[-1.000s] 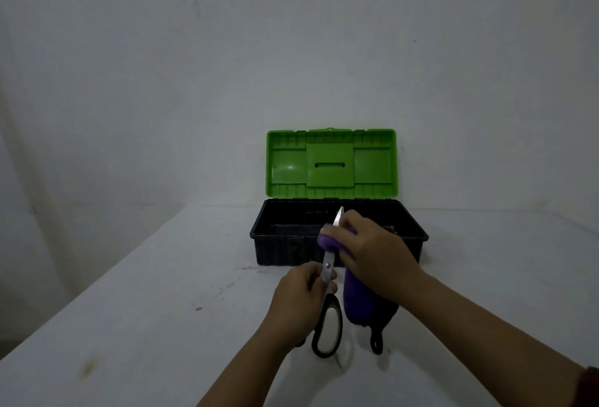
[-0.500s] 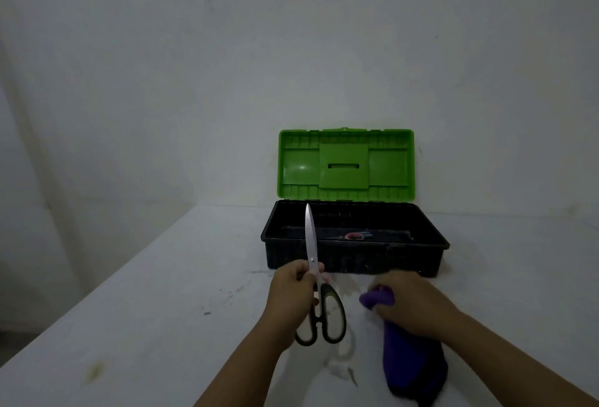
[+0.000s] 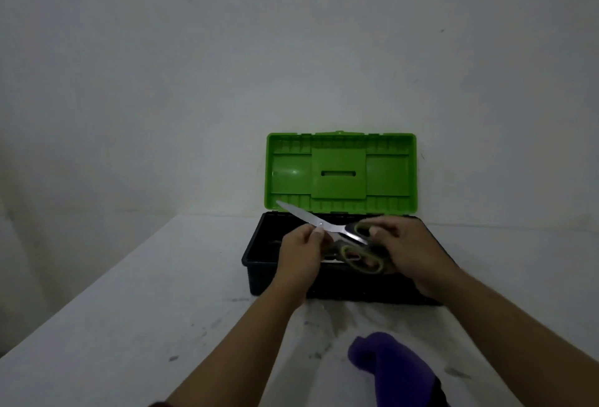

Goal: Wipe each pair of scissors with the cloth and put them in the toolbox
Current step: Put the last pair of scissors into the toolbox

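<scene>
Scissors (image 3: pixel 327 231): one pair, held over the open toolbox; smooth bright steel blades closed together, tip pointing to about 10 o'clock; handle loops grey with a green lining, rounded ovals, at the 4 o'clock end.
My left hand (image 3: pixel 299 256): thumb and fingertips pinch the blades about midway; the other fingers are curled under.
My right hand (image 3: pixel 410 252): fingers bent round the handle loops from the right, gripping them; how far the fingers go through the loops I cannot tell.
Toolbox (image 3: pixel 259 273): black moulded plastic tray, rectangular, ribbed walls, at 12 o'clock from me; the inside is dim, and I see only a faint pale strip under the scissors.
Lid (image 3: pixel 340 173): bright green glossy plastic, standing upright at the far edge, with raised panels and a narrow slot in the middle.
Cloth (image 3: pixel 392 367): purple, soft, bunched into a lump with a darker black part at its near end; lies on the table at 5 o'clock, near my right forearm, apart from both hands.
Table (image 3: pixel 136 319): white, matt, with grey smudges and scuffs in front of the toolbox.
Wall (image 3: pixel 291 50): plain pale plaster, dimly lit, with small dark marks.
</scene>
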